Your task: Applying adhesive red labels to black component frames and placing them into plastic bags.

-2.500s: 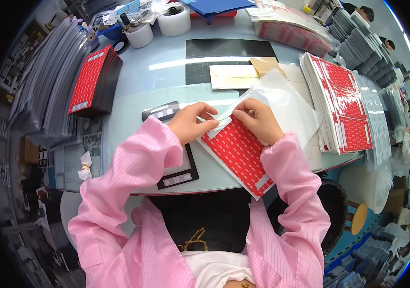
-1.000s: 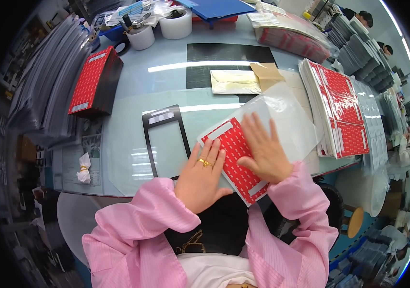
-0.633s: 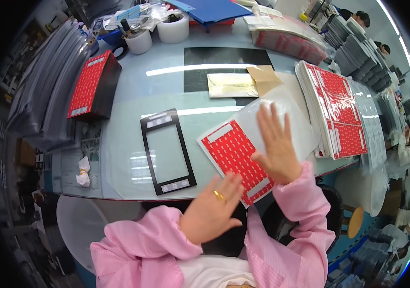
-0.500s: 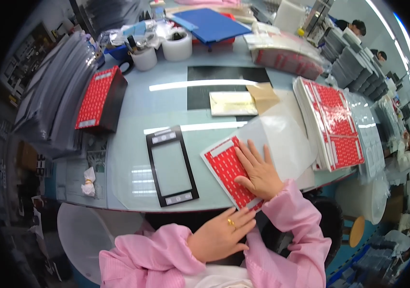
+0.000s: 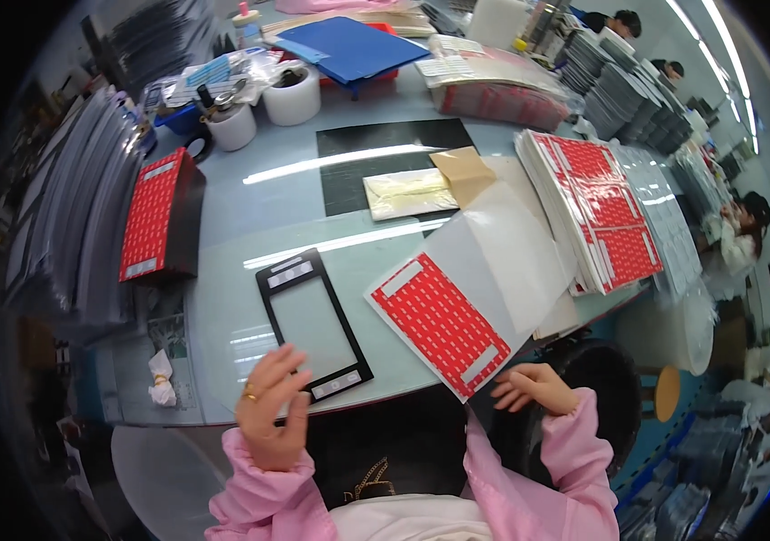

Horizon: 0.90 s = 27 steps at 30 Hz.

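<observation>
A black rectangular frame (image 5: 339, 316) with a see-through window and pale labels at both ends lies on the table, left of middle. Over its lower left corner is my left hand (image 5: 272, 406), fingers apart and holding nothing; a ring shows on one finger. To the right of the frame lies a white-bordered red sheet (image 5: 446, 316) with small pale marks, tilted, its lower corner at the table's front edge. Beside that corner, my right hand (image 5: 538, 388) is held with loosely bent fingers and no object visible in it. Translucent white paper (image 5: 525, 261) lies beside the sheet.
At the right is a stack of red sheets (image 5: 615, 203). A red-and-black stack (image 5: 155, 221) stands left, near grey plastic sheets (image 5: 73, 216). Behind are a yellowish packet (image 5: 410, 194), white tubs (image 5: 293, 99) and a blue folder (image 5: 353, 47). A crumpled white wad (image 5: 161, 379) lies front left.
My right hand has lifted off the red sheet and drawn back toward me, uncovering it. My left hand has moved left from the sheet's lower edge to the black frame. The view has shifted slightly.
</observation>
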Tool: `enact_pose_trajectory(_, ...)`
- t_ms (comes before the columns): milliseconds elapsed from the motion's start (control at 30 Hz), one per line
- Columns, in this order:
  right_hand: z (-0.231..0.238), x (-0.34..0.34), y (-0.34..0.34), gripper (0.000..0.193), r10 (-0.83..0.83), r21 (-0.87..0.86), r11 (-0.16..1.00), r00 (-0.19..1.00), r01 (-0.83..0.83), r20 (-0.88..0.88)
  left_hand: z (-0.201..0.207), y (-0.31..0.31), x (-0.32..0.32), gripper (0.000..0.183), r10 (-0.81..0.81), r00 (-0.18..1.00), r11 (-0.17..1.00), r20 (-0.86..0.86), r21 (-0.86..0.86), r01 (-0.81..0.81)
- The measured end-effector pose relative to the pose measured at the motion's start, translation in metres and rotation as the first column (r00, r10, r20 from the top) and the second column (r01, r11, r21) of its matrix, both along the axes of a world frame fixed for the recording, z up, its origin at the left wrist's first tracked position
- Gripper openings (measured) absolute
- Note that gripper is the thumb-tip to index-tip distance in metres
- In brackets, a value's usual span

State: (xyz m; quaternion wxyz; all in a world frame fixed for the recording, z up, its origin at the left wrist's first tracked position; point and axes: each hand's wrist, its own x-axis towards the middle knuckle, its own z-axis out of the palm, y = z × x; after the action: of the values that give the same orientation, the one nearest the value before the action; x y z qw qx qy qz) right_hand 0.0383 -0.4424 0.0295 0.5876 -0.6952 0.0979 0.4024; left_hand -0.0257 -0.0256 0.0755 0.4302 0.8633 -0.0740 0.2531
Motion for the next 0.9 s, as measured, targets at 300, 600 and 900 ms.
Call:
enact_pose_trajectory(300,0.039,0.003,0.053,0.022,-0.276,-0.007,0.953,0.882,0.302,0.382,-0.019,0.046,-0.010,0.021,0.159,0.987,0.984,-0.018,-0.074,-0.160)
enact_pose_trajectory(600,0.208,0.136,0.128,0.020,0.113,-0.180,0.972,0.373,0.151,0.921,-0.050,0.077,-0.017,0.024,0.253,0.967,0.958,-0.039,-0.126,-0.256)
enact_pose_trajectory(900,0.270,0.366,0.303,0.020,-0.416,0.424,0.885,0.083,-0.194,0.906,-0.049,0.074,-0.015,0.016,0.340,0.941,0.932,-0.010,-0.132,-0.338)
